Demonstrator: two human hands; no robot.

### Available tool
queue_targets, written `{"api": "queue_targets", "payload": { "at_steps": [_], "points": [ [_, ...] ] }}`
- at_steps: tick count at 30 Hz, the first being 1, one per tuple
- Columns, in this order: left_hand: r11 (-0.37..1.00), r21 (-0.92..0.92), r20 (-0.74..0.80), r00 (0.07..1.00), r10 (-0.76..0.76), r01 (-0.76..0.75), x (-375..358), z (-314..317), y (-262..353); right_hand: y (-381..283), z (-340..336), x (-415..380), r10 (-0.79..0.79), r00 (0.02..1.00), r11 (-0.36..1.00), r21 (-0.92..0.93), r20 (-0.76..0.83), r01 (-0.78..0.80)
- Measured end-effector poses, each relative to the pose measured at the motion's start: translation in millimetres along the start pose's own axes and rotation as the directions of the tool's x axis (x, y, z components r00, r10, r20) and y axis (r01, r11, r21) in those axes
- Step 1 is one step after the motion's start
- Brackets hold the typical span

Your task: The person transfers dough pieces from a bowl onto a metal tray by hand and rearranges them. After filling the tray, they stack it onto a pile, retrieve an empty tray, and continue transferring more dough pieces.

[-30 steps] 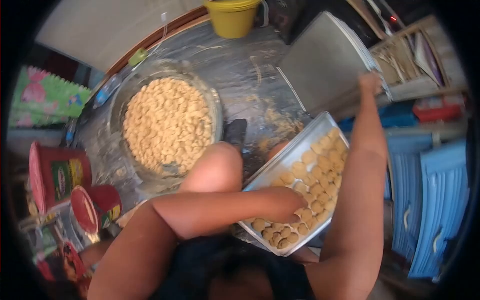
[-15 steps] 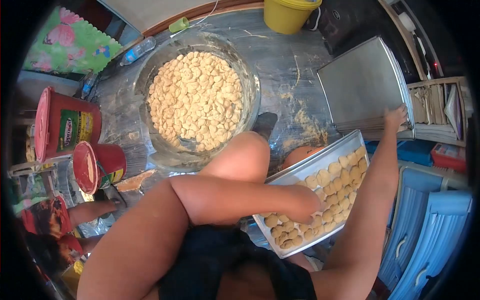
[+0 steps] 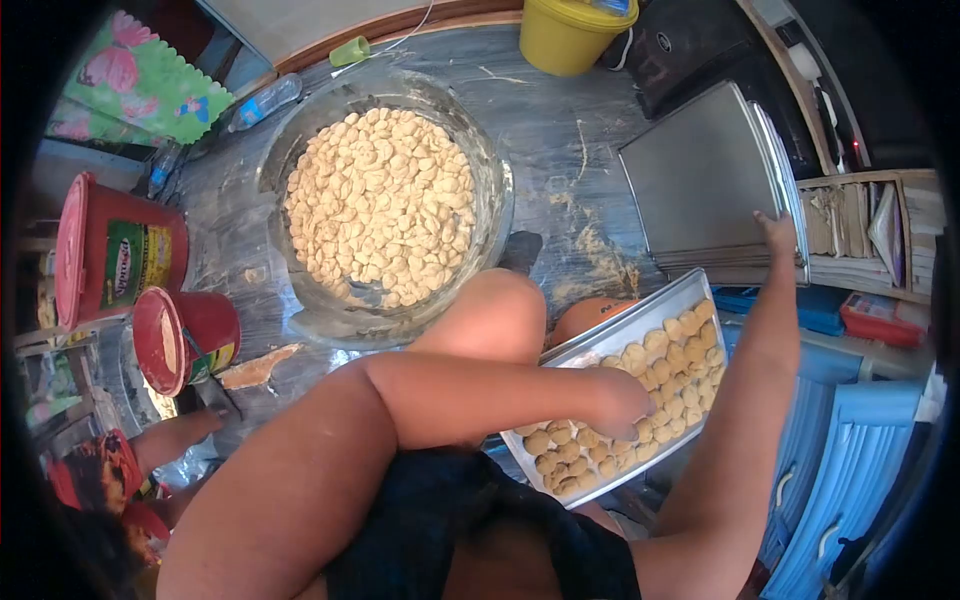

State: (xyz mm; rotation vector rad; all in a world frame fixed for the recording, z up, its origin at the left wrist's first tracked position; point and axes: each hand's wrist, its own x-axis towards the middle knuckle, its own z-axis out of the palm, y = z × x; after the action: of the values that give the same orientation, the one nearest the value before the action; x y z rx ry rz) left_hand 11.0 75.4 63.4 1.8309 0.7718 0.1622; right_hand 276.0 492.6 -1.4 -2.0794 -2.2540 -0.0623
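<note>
My left hand (image 3: 622,404) is over a metal tray (image 3: 590,500) that holds rows of small round tan dough pieces (image 3: 690,352); its fingers point down and are mostly hidden. Farther right, my right hand (image 3: 776,232) grips the near right edge of a stack of flat metal sheets (image 3: 690,170), with the thumb on the top sheet. A large round basin (image 3: 490,190) full of tan dough lumps (image 3: 380,200) stands on the floor beyond my knee (image 3: 505,300).
Two red buckets (image 3: 150,250) (image 3: 215,325) stand at left, near part of another person (image 3: 175,440). A yellow bucket (image 3: 565,38), a green cup (image 3: 350,50) and a bottle (image 3: 268,103) are at the back. Blue drawers (image 3: 870,470) stand at right.
The view has shifted slightly, so most things sit a little farther left. My left hand has moved a little right over the tray. My right hand remains at the sheets' edge.
</note>
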Motion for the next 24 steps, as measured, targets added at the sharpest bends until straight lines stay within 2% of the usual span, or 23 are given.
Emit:
{"api": "queue_targets", "payload": {
  "at_steps": [3, 4, 5, 6, 7, 8, 10, 11, 12, 13, 14, 15, 16, 17, 18, 19, 21, 22, 23, 24],
  "points": [
    [1.000, -0.005, -0.021, 0.999, -0.025, 0.024, 1.6, -9.7, -1.6, -36.8, -15.3, -30.2, -0.084, 0.994, 0.996, 0.023, -0.064, 0.086],
    [0.992, -0.092, -0.169, 0.980, -0.106, 0.091, 2.6, -8.4, -3.0, -61.4, -24.9, -54.4, -0.084, 0.991, 0.996, 0.010, -0.105, 0.085],
    [0.990, -0.047, -0.285, 0.948, -0.138, 0.130, 14.1, -7.1, -10.8, -96.5, -42.9, -84.7, 0.027, 0.991, 0.998, 0.051, -0.131, -0.021],
    [0.977, -0.186, -0.431, 0.885, -0.176, 0.103, 16.3, -13.9, -10.9, -109.7, -44.5, -100.1, 0.044, 0.980, 0.995, 0.102, -0.196, -0.024],
    [0.977, -0.210, -0.619, 0.770, -0.153, 0.025, 18.2, -18.6, -12.0, -120.8, -48.3, -112.9, 0.055, 0.972, 0.996, 0.084, -0.228, -0.037],
    [0.974, -0.217, -0.778, 0.614, -0.134, -0.061, 21.0, -22.8, -14.7, -130.8, -58.3, -126.5, 0.040, 0.965, 0.994, 0.111, -0.261, -0.011],
    [0.936, -0.279, -0.911, 0.366, -0.188, -0.215, 32.8, -25.5, -32.5, -148.8, -99.0, -162.8, -0.055, 0.932, 0.992, 0.087, -0.359, 0.092],
    [0.807, -0.464, -0.852, 0.433, -0.295, -0.365, 26.2, -35.4, -36.5, -150.5, -120.9, -181.3, -0.096, 0.908, 0.990, 0.060, -0.407, 0.131],
    [0.620, -0.627, -0.765, 0.524, -0.375, -0.472, 12.6, -43.5, -41.6, -150.3, -155.3, -202.3, -0.077, 0.904, 0.993, 0.050, -0.419, 0.108],
    [0.434, -0.689, -0.722, 0.499, -0.478, -0.581, -7.8, -48.8, -30.8, -149.3, -196.1, -225.6, 0.031, 0.963, 0.935, 0.349, -0.269, 0.067],
    [0.320, -0.632, -0.750, 0.453, -0.481, -0.706, -23.6, -54.4, -31.2, -144.7, -221.0, -251.9, 0.094, 0.991, 0.791, 0.611, -0.093, -0.018],
    [0.177, -0.610, -0.731, 0.462, -0.502, -0.773, -35.8, -63.2, -38.4, -139.8, -228.3, -286.4, 0.125, 0.987, 0.796, 0.604, -0.104, -0.037],
    [0.026, -0.589, -0.733, 0.521, -0.438, -0.807, -52.4, -70.7, -42.7, -136.0, -231.8, -327.8, -0.039, 0.903, 0.902, 0.373, -0.427, 0.216],
    [-0.130, -0.561, -0.742, 0.566, -0.358, -0.817, -65.7, -74.0, -45.8, -127.7, -233.5, -367.6, -0.256, 0.714, 0.923, 0.055, -0.652, 0.381],
    [-0.244, -0.597, -0.748, 0.640, -0.174, -0.764, -82.4, -72.7, -45.4, -112.3, -233.3, -402.4, -0.284, 0.668, 0.917, 0.009, -0.688, 0.399],
    [-0.244, -0.613, -0.741, 0.654, -0.153, -0.752, -90.3, -69.2, -41.1, -98.9, -230.2, -434.7, -0.317, 0.618, 0.907, -0.040, -0.720, 0.419],
    [-0.358, -0.695, -0.714, 0.654, 0.249, -0.623, -96.8, -54.4, -29.6, -80.9, -222.6, -497.8, -0.469, 0.505, 0.849, -0.211, -0.724, 0.485],
    [-0.330, -0.774, -0.624, 0.739, 0.255, -0.540, -99.3, -47.8, -16.3, -74.6, -211.6, -527.4, -0.484, 0.504, 0.837, -0.211, -0.715, 0.505],
    [-0.332, -0.786, -0.609, 0.749, 0.263, -0.522, -90.8, -41.6, -23.0, -70.6, -199.0, -552.8, -0.500, 0.503, 0.825, -0.210, -0.705, 0.525],
    [-0.031, -0.812, -0.583, 0.808, 0.089, -0.583, -76.2, -37.2, -40.3, -73.7, -188.6, -576.2, -0.438, 0.554, 0.858, -0.145, -0.708, 0.493]
  ]
}}
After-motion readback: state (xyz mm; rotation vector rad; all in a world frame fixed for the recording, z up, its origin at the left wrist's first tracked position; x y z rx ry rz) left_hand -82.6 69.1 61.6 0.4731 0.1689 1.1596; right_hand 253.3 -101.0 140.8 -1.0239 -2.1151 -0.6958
